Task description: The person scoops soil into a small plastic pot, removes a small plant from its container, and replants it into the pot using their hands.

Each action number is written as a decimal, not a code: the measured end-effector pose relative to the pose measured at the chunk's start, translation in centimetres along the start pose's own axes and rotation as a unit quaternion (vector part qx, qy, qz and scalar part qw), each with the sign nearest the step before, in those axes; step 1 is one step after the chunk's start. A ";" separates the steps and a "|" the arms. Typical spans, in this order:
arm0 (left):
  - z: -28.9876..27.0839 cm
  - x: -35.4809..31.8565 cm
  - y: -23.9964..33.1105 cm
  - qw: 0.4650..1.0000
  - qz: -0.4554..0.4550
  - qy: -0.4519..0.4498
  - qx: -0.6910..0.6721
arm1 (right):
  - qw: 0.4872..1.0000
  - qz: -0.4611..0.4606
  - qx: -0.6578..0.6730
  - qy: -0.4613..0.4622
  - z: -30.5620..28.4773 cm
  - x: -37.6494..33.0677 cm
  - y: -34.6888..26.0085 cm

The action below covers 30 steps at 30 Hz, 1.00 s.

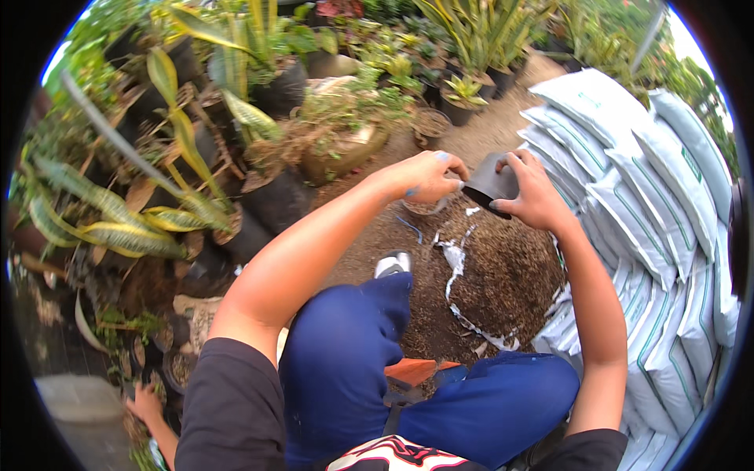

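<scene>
My right hand (534,188) grips a black plastic plant bag (493,179), thumb on its lower rim and fingers curled over its far side. The bag is tilted, with a dark rim turned down and toward me. My left hand (430,177) has blue smudges on it; its thumb and fingertips pinch at the bag's left edge. Just below both hands rises a heap of brown soil mix (503,275), ringed by torn white sacking (454,271). A pot of soil (424,206) is partly hidden beneath my left hand.
White filled sacks (628,180) are stacked high on the right. Potted snake plants (181,149) crowd the left, with more pots (462,102) at the back. Another person's hand (145,404) shows at lower left beside a pale container (82,408). An orange piece (420,369) lies between my legs.
</scene>
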<state>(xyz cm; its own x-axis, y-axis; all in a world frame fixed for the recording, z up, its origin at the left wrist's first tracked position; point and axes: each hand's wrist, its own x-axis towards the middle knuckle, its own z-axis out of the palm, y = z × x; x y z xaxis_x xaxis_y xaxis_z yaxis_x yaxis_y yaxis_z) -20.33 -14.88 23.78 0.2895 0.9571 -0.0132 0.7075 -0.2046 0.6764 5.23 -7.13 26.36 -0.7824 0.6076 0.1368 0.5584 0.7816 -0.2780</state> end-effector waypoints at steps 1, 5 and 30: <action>-1.7 -1.3 1.1 1.000 -0.004 -0.002 0.020 | 0.998 -0.017 -0.026 -0.052 -0.7 1.9 -1.1; -5.5 -7.5 4.5 0.991 -0.099 0.024 0.085 | 0.967 -0.018 -0.127 -0.219 -0.8 8.0 -5.3; 18.1 -8.1 -7.3 0.958 -0.286 0.012 0.002 | 0.475 0.494 0.728 0.003 25.1 -15.0 -9.5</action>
<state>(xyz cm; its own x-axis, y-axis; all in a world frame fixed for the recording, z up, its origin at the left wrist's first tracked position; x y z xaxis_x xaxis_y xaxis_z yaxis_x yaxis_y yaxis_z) -16.22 -24.84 5.59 -0.1610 0.9174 -0.3640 0.7487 0.3538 0.5606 4.72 -27.21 3.12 -0.3333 0.5801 -0.7432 -0.1344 -0.8095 -0.5715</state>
